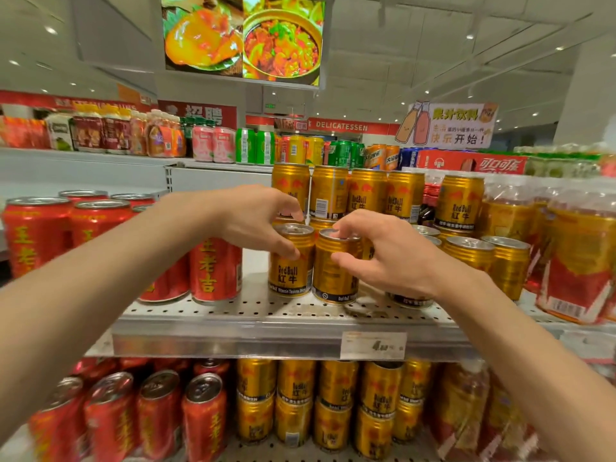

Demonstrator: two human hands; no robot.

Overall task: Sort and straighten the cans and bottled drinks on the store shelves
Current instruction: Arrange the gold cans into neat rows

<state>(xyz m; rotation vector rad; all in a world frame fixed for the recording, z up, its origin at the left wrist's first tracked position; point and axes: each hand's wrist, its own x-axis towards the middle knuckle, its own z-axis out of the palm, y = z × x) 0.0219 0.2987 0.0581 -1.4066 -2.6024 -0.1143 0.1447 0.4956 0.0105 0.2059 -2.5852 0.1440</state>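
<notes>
Glossy gold metal cans (pixel 290 261) on a matt perforated metal shelf (pixel 266 311); shiny plastic-wrapped packs (pixel 573 261) at three o'clock.

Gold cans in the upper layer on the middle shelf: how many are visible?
5 gold cans: four side by side, one apart at right; others may be hidden.

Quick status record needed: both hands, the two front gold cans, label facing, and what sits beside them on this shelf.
left hand: grips left gold can at its rim
right hand: grips right gold can near its top
labels: left gold can logo faces front; right gold can turned partly away
left neighbour: red cans
right neighbour: more gold cans
shelf: price tag on front edge
</notes>
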